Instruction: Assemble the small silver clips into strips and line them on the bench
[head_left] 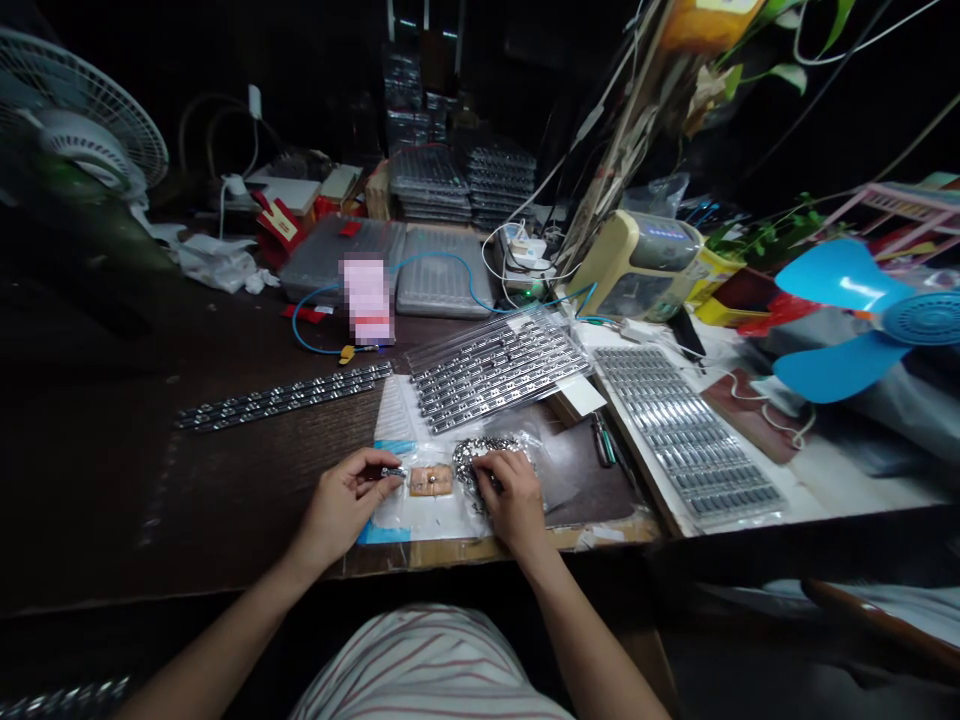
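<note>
My left hand (pixel 349 500) pinches a small dark metal piece (pixel 393 472) between thumb and fingertips, just above the worktop. To the right of it lies a small orange-brown block (pixel 431 481), on a white and blue sheet (pixel 435 525). My right hand (pixel 511 495) reaches into a heap of small shiny metal parts (pixel 469 455) on clear plastic. Its fingers are curled together at the heap, and what they hold, if anything, is too small to make out. Beyond my hands sits a clear tray with rows of metal strips (pixel 499 370).
More metal strips (pixel 285 397) lie on the dark table (pixel 247 480) at the left. A filled tray (pixel 682 430) rests on the right-hand surface, near a blue-bladed fan (pixel 847 280). Green-handled tools (pixel 602 440) lie beside the plastic. Stacked trays (pixel 431 180) and a cable stand behind.
</note>
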